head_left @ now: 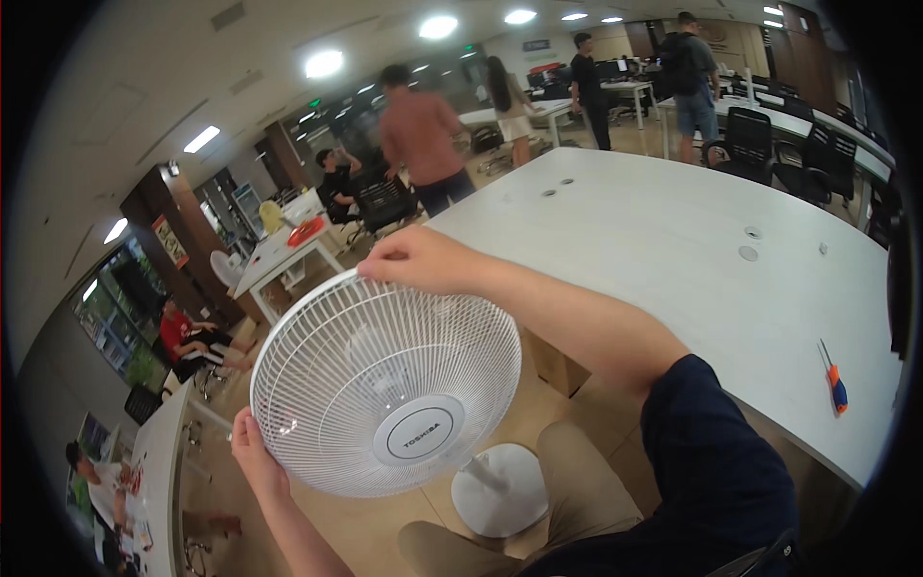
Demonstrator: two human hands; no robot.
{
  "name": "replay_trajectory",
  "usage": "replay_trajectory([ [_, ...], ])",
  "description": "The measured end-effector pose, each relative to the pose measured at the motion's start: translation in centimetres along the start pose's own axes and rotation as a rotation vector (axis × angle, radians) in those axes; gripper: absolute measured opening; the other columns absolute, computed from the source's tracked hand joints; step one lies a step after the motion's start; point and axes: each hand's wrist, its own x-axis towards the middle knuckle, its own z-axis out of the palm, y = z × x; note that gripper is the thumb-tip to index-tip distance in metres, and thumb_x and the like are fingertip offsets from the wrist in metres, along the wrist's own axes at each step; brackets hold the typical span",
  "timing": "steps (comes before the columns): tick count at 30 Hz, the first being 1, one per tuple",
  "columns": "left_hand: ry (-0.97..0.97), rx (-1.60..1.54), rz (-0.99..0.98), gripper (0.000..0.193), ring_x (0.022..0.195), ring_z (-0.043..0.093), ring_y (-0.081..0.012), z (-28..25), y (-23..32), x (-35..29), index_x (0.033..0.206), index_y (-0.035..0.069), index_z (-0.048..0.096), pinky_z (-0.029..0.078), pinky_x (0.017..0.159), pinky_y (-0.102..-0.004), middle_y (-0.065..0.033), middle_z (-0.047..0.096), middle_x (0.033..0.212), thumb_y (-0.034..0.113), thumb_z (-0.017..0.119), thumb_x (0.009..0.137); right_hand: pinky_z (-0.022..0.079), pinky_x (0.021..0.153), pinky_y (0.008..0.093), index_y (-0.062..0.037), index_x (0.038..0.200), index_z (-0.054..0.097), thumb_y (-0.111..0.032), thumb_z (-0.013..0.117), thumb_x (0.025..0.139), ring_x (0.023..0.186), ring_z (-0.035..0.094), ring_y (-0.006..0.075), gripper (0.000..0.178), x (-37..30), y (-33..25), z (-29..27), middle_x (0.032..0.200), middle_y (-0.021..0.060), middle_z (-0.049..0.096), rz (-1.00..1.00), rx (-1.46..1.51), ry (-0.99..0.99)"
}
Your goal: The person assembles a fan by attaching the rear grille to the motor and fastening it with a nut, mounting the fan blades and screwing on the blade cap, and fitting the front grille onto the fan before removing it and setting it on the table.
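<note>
A round white fan guard point(336, 423) of thin wire bars, with a grey-and-white centre badge, tilts up in front of me. My right hand point(423, 260) pinches its top rim, thumb and fingers closed together. At the lower left rim, my left hand point(258, 460) grips the edge, its fingertips partly hidden by the guard. Below stands the fan's round white base point(500, 500) on the floor between my legs, with a short length of pole visible. Pale shapes show faintly through the bars, too blurred to name.
To my right, a long white table point(625, 250) carries a screwdriver point(836, 387) with an orange-and-blue handle. A cardboard box point(556, 367) sits under its edge. Several people stand or sit around the room among desks and black office chairs point(748, 139). Another fan point(227, 269) stands at left.
</note>
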Motion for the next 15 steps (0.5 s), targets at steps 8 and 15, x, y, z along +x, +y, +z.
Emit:
replay_trajectory([
  [8, -0.076, -0.123, -0.048, 0.023, 0.084, 0.068, -0.0129, 1.5, 0.1, 0.6, 0.107, 0.001, 0.059, 0.057, 0.073, -0.0268, -0.0079, 0.071, 0.099, 0.022, 0.051, 0.108, 0.045, 0.062, 0.0296, -0.0008, 0.082, 0.074, -0.041, 0.069, 0.096, 0.062, 0.056, 0.0107, 0.042, 0.2, 0.5, 0.0, 0.066, 0.0026, 0.064, 0.054, 0.037, 0.053],
  [15, -0.050, -0.079, 0.000, 0.028, 0.080, 0.067, -0.0124, 2.1, -0.2, 0.4, 0.111, 0.001, 0.059, 0.055, 0.071, -0.0257, -0.0073, 0.070, 0.095, 0.028, 0.052, 0.107, 0.047, 0.072, 0.0258, 0.0000, 0.100, 0.074, -0.033, 0.065, 0.100, 0.077, 0.057, 0.0073, 0.034, -0.5, 0.5, -0.8, 0.083, 0.0014, 0.069, 0.146, 0.058, -0.010],
])
